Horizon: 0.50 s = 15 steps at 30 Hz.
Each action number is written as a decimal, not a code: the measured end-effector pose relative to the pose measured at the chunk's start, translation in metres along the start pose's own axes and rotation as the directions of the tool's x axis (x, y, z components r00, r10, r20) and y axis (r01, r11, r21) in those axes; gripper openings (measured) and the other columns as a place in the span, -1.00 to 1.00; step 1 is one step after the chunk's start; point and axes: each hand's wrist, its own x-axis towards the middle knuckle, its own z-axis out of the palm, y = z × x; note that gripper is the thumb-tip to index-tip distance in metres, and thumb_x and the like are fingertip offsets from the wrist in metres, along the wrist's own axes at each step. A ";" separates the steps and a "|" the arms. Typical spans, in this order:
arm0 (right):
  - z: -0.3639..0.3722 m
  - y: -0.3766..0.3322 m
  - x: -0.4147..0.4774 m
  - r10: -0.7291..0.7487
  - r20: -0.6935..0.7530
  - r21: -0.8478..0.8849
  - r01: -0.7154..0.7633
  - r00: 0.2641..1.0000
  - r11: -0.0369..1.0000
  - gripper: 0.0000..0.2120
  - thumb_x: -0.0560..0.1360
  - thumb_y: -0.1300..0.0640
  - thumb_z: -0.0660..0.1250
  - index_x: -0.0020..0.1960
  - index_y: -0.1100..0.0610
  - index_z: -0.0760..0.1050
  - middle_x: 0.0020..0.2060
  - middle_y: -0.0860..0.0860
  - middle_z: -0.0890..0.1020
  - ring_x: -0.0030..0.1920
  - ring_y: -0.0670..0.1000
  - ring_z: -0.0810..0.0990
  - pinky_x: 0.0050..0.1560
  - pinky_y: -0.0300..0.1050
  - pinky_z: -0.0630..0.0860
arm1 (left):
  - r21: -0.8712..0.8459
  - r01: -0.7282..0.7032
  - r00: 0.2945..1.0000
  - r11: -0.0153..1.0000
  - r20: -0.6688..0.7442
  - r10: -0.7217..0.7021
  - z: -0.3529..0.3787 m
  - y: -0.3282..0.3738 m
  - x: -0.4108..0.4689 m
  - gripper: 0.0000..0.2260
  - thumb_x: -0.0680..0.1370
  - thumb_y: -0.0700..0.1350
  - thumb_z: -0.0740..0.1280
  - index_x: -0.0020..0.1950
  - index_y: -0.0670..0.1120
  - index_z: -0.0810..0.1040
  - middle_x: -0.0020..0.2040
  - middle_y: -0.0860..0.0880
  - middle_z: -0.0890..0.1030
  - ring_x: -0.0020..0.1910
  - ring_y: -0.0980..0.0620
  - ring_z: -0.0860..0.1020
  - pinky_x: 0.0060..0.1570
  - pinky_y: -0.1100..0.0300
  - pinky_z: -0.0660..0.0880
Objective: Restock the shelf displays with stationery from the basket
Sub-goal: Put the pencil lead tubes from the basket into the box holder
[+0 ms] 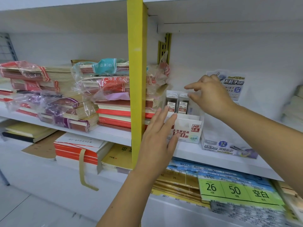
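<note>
White shelf (188, 151) carries the lead display box (191, 128). The left hand (157, 138), spread flat, steadies it. The right hand (211, 95), loosely spread, touches a lead case (183, 104) standing inside. Filling seems underway; next likely needs another case slotted alongside.

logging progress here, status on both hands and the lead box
Left hand flat against the lead box front. Right hand over the lead cases, grip unclear. Two cases upright in the box. Nothing in the way.
</note>
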 end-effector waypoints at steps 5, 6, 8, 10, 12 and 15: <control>-0.039 -0.009 -0.055 -0.039 -0.246 0.236 0.098 0.969 0.967 -0.77 0.58 0.12 0.26 0.22 0.05 0.56 -0.04 -0.03 0.58 0.06 0.00 0.45 0.05 -0.19 0.32 | -0.005 -0.074 0.983 0.997 -0.168 0.072 0.000 0.015 -0.033 -0.69 0.62 -0.08 0.28 0.35 -0.06 0.52 0.36 -0.03 0.51 0.37 0.00 0.41 0.40 0.24 0.27; -0.047 -0.013 -0.077 -0.051 -0.301 0.304 0.147 0.952 0.941 -0.80 0.58 0.13 0.26 0.17 0.05 0.57 -0.08 -0.07 0.58 -0.05 -0.06 0.47 -0.03 -0.24 0.35 | -0.009 -0.087 0.984 0.996 -0.154 0.085 0.003 0.017 -0.046 -0.71 0.61 -0.07 0.27 0.31 -0.06 0.55 0.27 -0.02 0.55 0.28 0.01 0.45 0.34 0.29 0.29; -0.051 -0.020 -0.127 -0.048 -0.295 0.480 0.191 0.954 0.856 -0.84 0.58 0.10 0.24 0.09 -0.01 0.57 -0.16 -0.19 0.56 -0.19 -0.11 0.50 -0.17 -0.32 0.40 | -0.010 -0.082 0.997 0.997 -0.008 0.082 0.013 0.019 -0.074 -0.74 0.60 -0.05 0.28 0.26 -0.06 0.58 0.16 0.00 0.57 0.16 0.02 0.49 0.22 0.30 0.37; -0.036 -0.019 -0.179 -0.010 -0.114 0.625 0.079 0.993 0.776 -0.86 0.56 0.06 0.24 0.04 -0.11 0.55 -0.19 -0.22 0.57 -0.24 -0.09 0.54 -0.23 -0.34 0.41 | -0.016 -0.022 0.966 1.000 0.257 0.025 0.028 0.018 -0.108 -0.74 0.59 -0.06 0.32 0.27 -0.06 0.59 0.16 -0.01 0.58 0.15 -0.02 0.51 0.14 0.15 0.47; 0.000 -0.010 -0.237 0.060 0.190 0.649 -0.172 0.980 0.741 -0.87 0.57 0.07 0.26 0.01 -0.14 0.54 -0.21 -0.19 0.57 -0.26 -0.08 0.55 -0.27 -0.29 0.44 | -0.016 0.078 0.842 0.997 0.536 -0.057 0.048 0.015 -0.154 -0.70 0.62 -0.04 0.31 0.35 -0.04 0.54 0.27 -0.02 0.53 0.24 -0.04 0.48 0.18 0.09 0.47; 0.069 0.011 -0.337 0.183 0.666 0.449 -0.585 0.723 0.676 -0.85 0.60 0.07 0.25 0.07 -0.16 0.51 -0.08 -0.18 0.57 -0.14 -0.08 0.57 -0.18 -0.24 0.49 | 0.025 0.282 0.597 0.959 0.778 -0.196 0.081 0.012 -0.236 -0.65 0.64 -0.01 0.26 0.43 -0.01 0.44 0.37 -0.03 0.44 0.32 -0.03 0.43 0.22 0.21 0.33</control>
